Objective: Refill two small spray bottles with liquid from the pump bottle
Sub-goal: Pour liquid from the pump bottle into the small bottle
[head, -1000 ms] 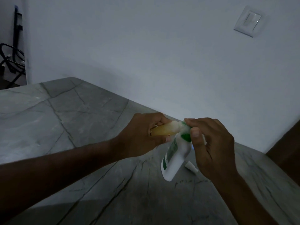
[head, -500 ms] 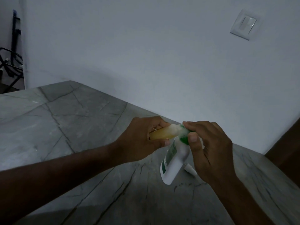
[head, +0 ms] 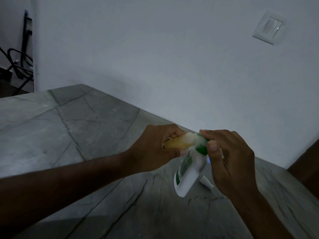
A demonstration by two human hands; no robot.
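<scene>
A grey stone tabletop point(head: 72, 135) carries the white pump bottle point(head: 187, 175), standing tilted near the wall. The right hand point(head: 227, 159) has its grip clasped on the green pump head point(head: 201, 148). The left hand point(head: 155, 149) clasps a small spray bottle point(head: 176, 143), amber-filled, lying sideways with its mouth at the nozzle. This looks like filling; next, probably pressing steadily while keeping the mouth aligned.
</scene>
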